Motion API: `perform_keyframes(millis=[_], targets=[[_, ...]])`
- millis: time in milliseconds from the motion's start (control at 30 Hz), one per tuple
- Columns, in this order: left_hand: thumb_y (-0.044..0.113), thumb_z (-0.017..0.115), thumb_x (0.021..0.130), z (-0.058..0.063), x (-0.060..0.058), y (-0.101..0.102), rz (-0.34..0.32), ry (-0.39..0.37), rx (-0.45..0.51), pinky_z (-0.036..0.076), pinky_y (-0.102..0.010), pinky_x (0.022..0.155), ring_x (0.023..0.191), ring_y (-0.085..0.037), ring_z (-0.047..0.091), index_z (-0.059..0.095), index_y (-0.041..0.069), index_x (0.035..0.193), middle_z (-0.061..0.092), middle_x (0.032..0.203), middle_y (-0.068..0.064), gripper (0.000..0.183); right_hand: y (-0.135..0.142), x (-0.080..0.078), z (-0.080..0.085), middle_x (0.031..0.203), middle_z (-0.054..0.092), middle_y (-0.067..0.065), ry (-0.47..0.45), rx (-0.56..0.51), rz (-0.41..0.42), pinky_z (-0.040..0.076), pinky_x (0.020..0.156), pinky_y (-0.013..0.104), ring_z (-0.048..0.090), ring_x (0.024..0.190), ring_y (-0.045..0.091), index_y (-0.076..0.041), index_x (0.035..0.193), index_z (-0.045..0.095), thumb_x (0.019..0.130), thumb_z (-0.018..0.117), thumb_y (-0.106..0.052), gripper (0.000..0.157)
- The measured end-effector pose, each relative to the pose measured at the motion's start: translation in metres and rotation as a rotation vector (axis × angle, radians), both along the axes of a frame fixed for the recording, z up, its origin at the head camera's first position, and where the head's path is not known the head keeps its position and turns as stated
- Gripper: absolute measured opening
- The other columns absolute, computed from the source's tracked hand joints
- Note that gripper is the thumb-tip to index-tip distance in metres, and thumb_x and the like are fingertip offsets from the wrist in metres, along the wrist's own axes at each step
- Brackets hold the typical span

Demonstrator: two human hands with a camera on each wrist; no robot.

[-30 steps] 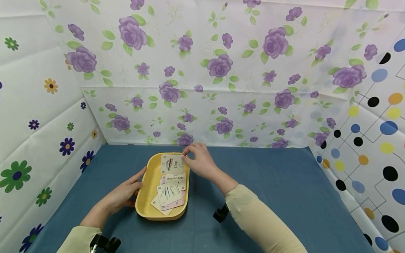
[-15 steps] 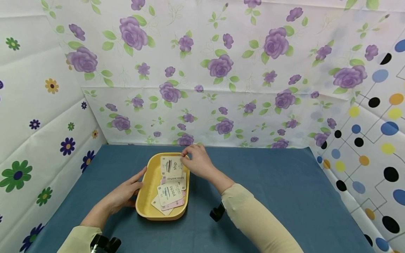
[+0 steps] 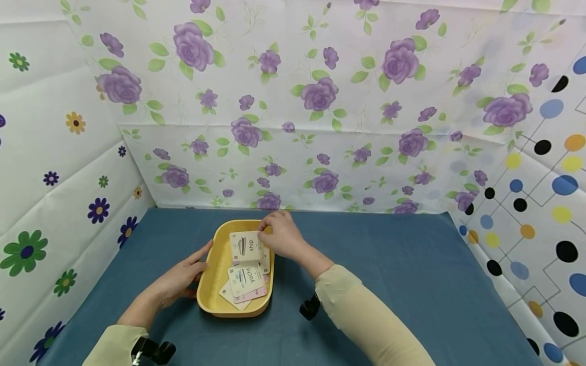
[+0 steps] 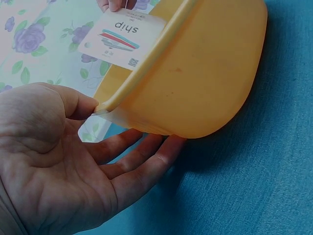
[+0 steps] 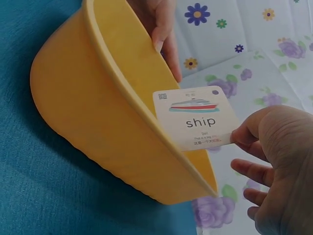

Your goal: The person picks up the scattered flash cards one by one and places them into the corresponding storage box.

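Note:
My right hand [image 3: 283,236] pinches the edge of a white picture card marked "ship" [image 5: 194,117] between thumb and forefinger. The card hangs level over the far part of a yellow plastic basin [image 3: 214,284]. My left hand [image 4: 73,156] holds the basin's left side, thumb at the rim and fingers against the outer wall. Inside the basin lie several flashcards: a "yacht" card [image 3: 246,279] uppermost, a pink card [image 3: 256,294] under it, and a white card [image 3: 231,297] turned askew at the near end. Another white card [image 3: 266,262] is partly covered by the ship card.
The basin stands on a blue cloth-covered table [image 3: 389,274]. A floral sheet [image 3: 293,112] rises behind the table's back edge. Patterned sheets stand at the left [image 3: 55,203] and right [image 3: 540,203]. A black wrist device [image 3: 310,307] hangs beneath the right sleeve.
My right hand has moved the ship card slightly left and toward the near end of the basin, so it now covers the "spaceship" wording. The left hand and basin have stayed put.

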State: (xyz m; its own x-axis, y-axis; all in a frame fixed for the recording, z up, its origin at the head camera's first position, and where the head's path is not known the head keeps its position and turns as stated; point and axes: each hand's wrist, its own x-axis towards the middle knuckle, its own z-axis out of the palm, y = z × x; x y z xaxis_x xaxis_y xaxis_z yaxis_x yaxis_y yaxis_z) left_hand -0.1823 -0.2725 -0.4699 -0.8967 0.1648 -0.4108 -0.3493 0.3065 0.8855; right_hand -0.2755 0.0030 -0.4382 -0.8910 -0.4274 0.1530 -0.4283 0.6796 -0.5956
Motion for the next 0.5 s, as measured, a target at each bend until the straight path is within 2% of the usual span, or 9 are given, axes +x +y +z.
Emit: perform_keyframes(millis=[267,500], targets=[[0.027,0.042,0.111,-0.0007,-0.0003,-0.0010,-0.004,0.003,0.007,0.056,-0.051,0.081,0.116,-0.031,0.061,0.009,0.039,0.165,0.033,0.157,-0.027,0.064,-0.0025,0.0001,-0.0024,0.130,0.062,0.003,-0.022,0.018,0.025,0.035,0.113,0.049,0.035,0.144,0.030,-0.020,0.097,0.072,0.099,0.063,-0.026,0.010],[0.026,0.041,0.112,-0.0007,0.0009,-0.0014,-0.030,0.015,0.025,0.056,-0.052,0.080,0.115,-0.033,0.062,0.006,0.037,0.166,0.035,0.156,-0.030,0.065,-0.0035,0.0015,-0.0049,0.126,0.062,0.000,-0.029,0.058,0.084,0.034,0.114,0.048,0.034,0.145,0.030,-0.022,0.100,0.072,0.100,0.061,-0.026,0.012]])
